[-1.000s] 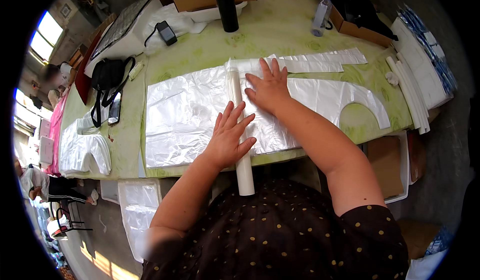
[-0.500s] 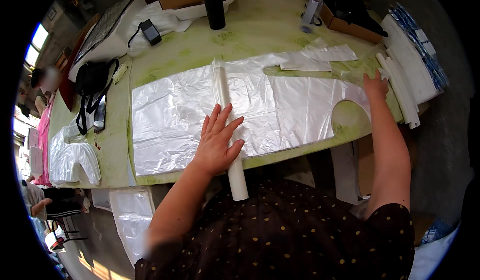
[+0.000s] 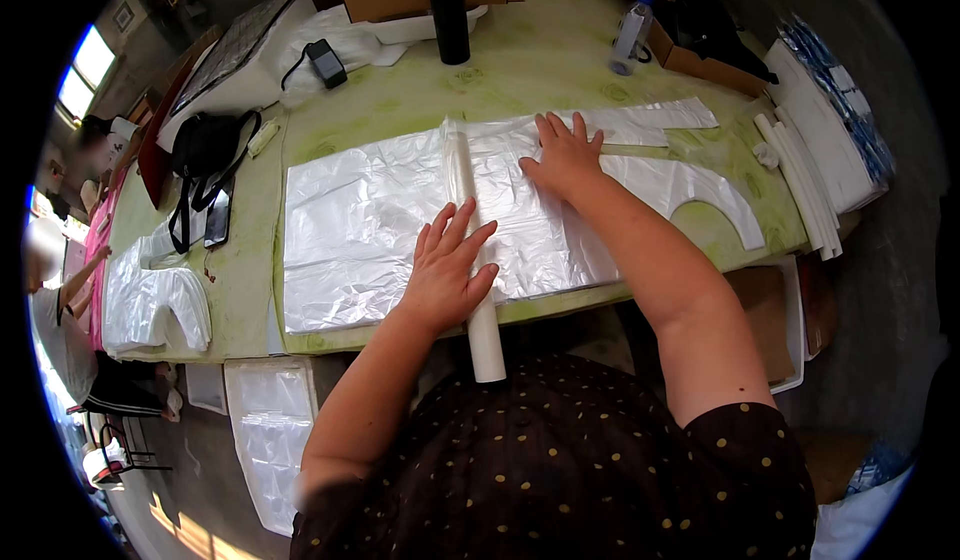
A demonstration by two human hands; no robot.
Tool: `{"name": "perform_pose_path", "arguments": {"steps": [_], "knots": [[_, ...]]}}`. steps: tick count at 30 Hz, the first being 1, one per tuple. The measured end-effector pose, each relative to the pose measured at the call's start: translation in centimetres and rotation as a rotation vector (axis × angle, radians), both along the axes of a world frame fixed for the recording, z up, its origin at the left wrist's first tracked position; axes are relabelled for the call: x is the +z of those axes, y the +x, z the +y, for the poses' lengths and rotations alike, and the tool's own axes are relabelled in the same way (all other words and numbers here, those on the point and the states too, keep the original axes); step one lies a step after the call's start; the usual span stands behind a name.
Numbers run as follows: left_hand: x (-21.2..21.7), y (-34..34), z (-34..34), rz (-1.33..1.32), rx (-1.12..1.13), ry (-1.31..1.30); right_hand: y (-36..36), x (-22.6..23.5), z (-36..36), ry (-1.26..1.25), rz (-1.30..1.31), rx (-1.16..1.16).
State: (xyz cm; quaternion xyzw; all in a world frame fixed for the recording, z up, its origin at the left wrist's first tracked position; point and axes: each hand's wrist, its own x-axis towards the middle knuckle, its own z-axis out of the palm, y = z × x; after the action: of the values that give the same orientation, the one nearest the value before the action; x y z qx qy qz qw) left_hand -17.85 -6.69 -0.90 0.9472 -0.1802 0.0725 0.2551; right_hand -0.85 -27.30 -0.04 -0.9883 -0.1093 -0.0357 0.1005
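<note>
A shiny white plastic bag (image 3: 360,225) with two long handle strips lies flat on the table, its handles pointing right. Across its middle rests a white roll (image 3: 487,345), whose near end juts over the table's front edge. My left hand (image 3: 445,275) lies on the roll with fingers spread, pressing from above without wrapping round it. Palm down, my right hand (image 3: 568,158) rests on the plastic right of the roll, near the base of the handles, its fingers apart.
More folded bags (image 3: 155,300) lie at the left. A black pouch (image 3: 205,150), a phone (image 3: 217,220), a black cylinder (image 3: 449,20) and a water bottle (image 3: 631,35) stand or lie farther back. White rolls (image 3: 800,185) line the right edge. Other people are at the far left.
My right hand has come back from the far right end of the handles to the bag beside the roll. The handle strips lie flatter. My left hand stays on the roll.
</note>
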Motion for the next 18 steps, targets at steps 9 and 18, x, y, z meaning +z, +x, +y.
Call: {"name": "perform_pose_path", "arguments": {"steps": [9, 18], "knots": [[-0.9, -3.2, 2.3, 0.132, 0.111, 0.060, -12.8, 1.4, 5.4, 0.439, 0.058, 0.919], [3.7, -4.1, 4.1, -0.302, -0.012, -0.439, -16.2, -1.8, 5.8, 0.469, -0.157, 0.906]]}}
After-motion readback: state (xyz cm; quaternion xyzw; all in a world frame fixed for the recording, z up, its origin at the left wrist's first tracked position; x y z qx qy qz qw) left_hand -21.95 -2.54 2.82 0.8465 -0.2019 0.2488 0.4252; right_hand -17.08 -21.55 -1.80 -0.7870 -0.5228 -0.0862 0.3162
